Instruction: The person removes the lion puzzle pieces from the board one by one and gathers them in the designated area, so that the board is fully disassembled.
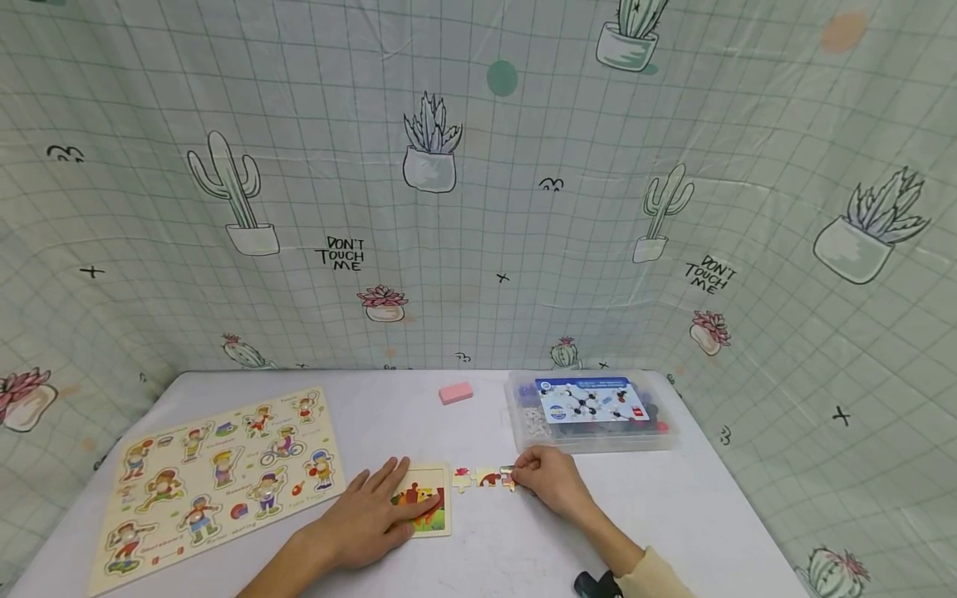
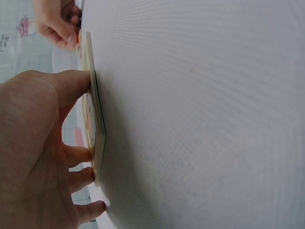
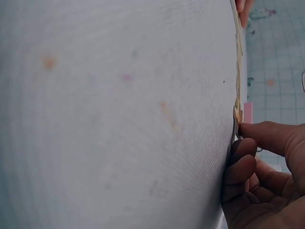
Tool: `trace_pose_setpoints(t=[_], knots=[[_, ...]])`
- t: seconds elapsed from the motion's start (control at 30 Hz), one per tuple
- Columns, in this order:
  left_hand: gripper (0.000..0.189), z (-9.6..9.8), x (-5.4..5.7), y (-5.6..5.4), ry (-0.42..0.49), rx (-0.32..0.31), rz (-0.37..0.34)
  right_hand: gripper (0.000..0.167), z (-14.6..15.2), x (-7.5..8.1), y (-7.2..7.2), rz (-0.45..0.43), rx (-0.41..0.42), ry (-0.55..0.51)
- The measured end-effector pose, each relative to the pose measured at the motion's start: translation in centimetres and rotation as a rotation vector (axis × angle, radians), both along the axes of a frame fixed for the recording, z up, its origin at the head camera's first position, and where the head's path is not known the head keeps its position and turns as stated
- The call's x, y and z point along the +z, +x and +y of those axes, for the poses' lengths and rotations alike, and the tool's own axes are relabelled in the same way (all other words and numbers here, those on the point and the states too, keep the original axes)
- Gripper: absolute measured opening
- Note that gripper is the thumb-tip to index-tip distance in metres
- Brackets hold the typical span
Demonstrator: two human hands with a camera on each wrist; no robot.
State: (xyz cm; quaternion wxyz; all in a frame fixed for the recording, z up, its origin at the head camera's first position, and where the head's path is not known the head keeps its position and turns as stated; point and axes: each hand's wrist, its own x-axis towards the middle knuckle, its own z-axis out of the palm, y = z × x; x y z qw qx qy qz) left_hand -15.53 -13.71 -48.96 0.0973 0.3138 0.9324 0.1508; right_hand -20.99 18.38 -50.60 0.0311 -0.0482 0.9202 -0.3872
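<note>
My left hand (image 1: 362, 517) rests with spread fingers on a small framed jigsaw puzzle (image 1: 448, 517) with a picture in it. In the left wrist view the thumb and some fingertips touch the thin wooden frame (image 2: 97, 119), which lies flat on the table. To its right, my right hand (image 1: 555, 483) pinches a small jigsaw piece (image 1: 507, 477) between thumb and index finger, at the table surface. Two more jigsaw pieces, one pink and white (image 1: 461, 477) and one with a brown-red shape (image 1: 488, 478), lie in a row between the frame and that hand.
A large wooden peg board (image 1: 247, 448) with sports figures lies on the left. A pink eraser-like block (image 1: 456, 393) is at the back middle. Behind my right hand stands a clear plastic case (image 1: 594, 411) with a molecule label. A black object (image 1: 596, 585) is by the right sleeve.
</note>
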Motion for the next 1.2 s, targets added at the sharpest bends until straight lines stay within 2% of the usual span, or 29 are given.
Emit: trace_pose_setpoints(t=[0.23,0.47,0.63,0.77,1.0,1.2], knots=[[0.043,-0.01,0.0,-0.08,-0.003,-0.003,-0.002,0.01,0.01,0.04,-0.1,0.014,0.022,0.018],[0.043,0.0,0.15,0.01,0.006,-0.003,-0.019,0.012,-0.12,-0.11,-0.09,-0.01,0.004,0.036],[0.043,0.01,0.15,0.05,0.002,0.002,-0.015,0.011,-0.2,-0.14,-0.15,0.006,0.012,0.054],[0.044,0.0,0.12,0.04,0.007,-0.001,-0.023,0.012,-0.08,-0.02,-0.19,0.0,0.038,0.056],[0.043,-0.05,0.2,0.06,0.009,-0.001,-0.015,0.022,0.37,0.28,-0.27,-0.032,0.12,0.058],[0.044,0.0,0.16,0.02,0.009,-0.005,-0.02,0.02,0.48,0.29,-0.32,-0.027,0.139,0.058]])
